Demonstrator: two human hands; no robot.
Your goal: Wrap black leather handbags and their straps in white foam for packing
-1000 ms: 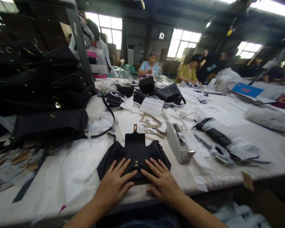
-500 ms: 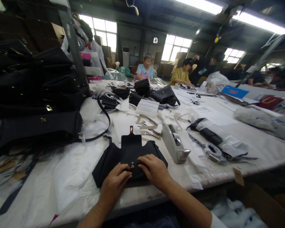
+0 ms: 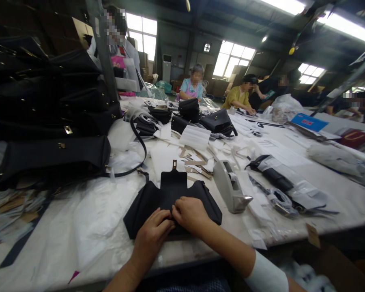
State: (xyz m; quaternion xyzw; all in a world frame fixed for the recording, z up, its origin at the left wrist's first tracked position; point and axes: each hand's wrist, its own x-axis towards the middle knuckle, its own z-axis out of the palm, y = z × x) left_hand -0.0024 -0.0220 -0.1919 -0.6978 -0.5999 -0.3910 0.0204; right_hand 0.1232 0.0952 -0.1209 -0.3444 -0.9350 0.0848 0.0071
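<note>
A small black handbag lies flat on the white table near its front edge, its flap with a gold clasp tab folded open away from me. My left hand and my right hand meet at the middle of the bag's front, fingers curled and pressed together over the spot where the gold lock sat. The lock is hidden under my fingers. A black strap runs from the bag toward the left.
A grey tape dispenser stands just right of the bag. Stacked black bags fill the left. Wrapped straps, paper scraps and more bags litter the middle. Several people sit at the far end.
My hands went from lying flat and spread on the bag to curled fingers pinched together over the lock at its centre. The view shifted slightly.
</note>
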